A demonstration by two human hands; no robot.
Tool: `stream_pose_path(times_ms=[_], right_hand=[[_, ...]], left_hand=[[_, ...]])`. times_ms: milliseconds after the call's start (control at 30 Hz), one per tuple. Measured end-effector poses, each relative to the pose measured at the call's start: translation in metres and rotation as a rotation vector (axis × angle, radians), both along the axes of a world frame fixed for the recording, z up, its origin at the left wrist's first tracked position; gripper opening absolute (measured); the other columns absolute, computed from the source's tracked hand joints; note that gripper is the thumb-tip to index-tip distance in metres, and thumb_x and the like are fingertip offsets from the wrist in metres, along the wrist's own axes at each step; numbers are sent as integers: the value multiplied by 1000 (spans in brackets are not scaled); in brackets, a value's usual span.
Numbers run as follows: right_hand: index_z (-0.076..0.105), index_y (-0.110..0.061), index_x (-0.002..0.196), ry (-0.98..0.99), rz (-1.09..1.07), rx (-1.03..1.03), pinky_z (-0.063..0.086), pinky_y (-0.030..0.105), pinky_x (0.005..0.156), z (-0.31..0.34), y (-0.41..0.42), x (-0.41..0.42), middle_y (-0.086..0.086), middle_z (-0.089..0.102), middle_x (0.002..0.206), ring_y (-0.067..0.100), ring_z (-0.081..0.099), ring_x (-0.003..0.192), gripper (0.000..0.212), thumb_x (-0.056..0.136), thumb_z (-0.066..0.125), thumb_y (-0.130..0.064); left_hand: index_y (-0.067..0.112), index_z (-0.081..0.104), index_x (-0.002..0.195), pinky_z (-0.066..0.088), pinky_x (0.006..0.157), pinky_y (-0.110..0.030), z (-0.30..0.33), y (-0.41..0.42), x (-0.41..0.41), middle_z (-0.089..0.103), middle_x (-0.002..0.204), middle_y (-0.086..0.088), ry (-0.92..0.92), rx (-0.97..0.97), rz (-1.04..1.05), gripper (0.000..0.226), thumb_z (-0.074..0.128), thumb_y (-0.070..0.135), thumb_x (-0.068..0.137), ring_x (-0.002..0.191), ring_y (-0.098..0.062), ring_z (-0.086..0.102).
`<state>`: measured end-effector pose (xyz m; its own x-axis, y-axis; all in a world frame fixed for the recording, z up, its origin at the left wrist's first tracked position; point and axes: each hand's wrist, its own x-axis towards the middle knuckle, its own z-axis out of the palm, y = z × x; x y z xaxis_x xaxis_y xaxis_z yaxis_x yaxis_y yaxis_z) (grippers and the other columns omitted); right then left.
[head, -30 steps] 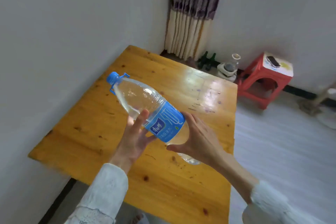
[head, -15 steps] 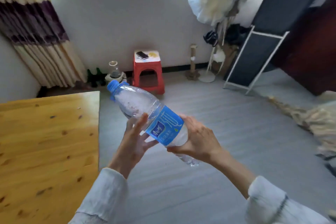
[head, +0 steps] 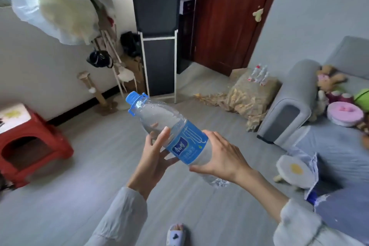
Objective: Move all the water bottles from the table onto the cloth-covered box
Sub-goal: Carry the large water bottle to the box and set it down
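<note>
While both hands grip it, one tilted water bottle [head: 171, 136] (left hand [head: 153, 158], right hand [head: 221, 158]); several more bottles [head: 259, 76] on the cloth-covered box [head: 249, 96].

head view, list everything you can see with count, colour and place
water bottle: 1, clear with blue cap and label, tilted, held in both hands mid-frame
small bottles: several, clear, too small to count, on the cloth-covered box
cloth-covered box: 1, tan patterned cloth, far right by the sofa
sofa: 1, grey, right edge
stuffed toys: several, mixed colours, on the sofa
stool: 1, red, left edge
door: 1, dark red-brown, back
standing panel: 1, dark with white frame, back centre
plastic bag: 1, white, hanging top left
slipper: 1, pale, bottom centre
left hand: grips the bottle's middle
right hand: holds its lower half
</note>
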<state>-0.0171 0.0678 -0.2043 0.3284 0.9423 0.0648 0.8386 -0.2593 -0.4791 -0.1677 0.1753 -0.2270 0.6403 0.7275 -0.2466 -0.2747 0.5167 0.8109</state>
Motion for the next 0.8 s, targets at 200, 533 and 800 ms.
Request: stream_pose_path(times_ms=[200,533,800], right_hand=[[26,-35,125,21,-207,11,39,27,82,6,70,148,-7,48,125,14,50,111,94,47,65,-70],[27,-34,122,78,-378,16,45,30,85,-14,150,404,-7,50,122,14,53,108,92,46,64,-72],[29,-36,116,141,-391,33,44,26,75,-21,223,617,-9,50,117,10,54,96,86,46,65,-69]], left_hand=[[36,38,128,53,85,-50,15,95,173,56,128,-4,16,52,-210,67,66,48,69,111,-27,60],[36,44,123,55,81,-50,3,193,451,59,125,-3,67,103,-351,55,67,45,74,108,-26,62],[30,44,124,52,85,-54,1,267,665,62,122,-2,111,177,-380,61,68,46,71,108,-25,62]])
